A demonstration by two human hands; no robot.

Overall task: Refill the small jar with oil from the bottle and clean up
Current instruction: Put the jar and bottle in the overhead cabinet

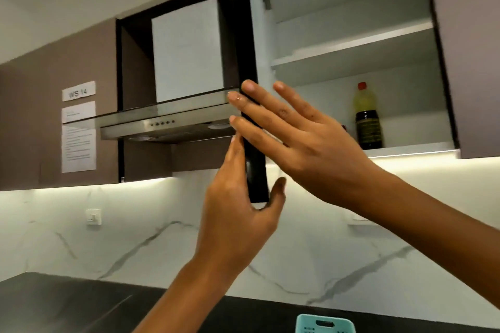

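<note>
The oil bottle [367, 116], with a red cap, yellow oil and a dark label, stands upright on the bottom shelf of the open wall cabinet [351, 54]. The cabinet door [254, 127] is swung open, its dark edge facing me. My left hand [238, 208] holds the door's lower edge between thumb and fingers. My right hand [295, 138] lies flat across the door's edge with fingers spread, holding nothing. A small dark-red thing shows just behind my right hand on the shelf; I cannot tell what it is. No small jar can be made out.
A steel range hood [165, 124] hangs left of the door. Paper notices [78, 135] are stuck to the brown cabinet at left. Below run a marble backsplash [135, 238] and a dark counter [67, 305]; a teal plastic object [322, 324] pokes up at the bottom edge.
</note>
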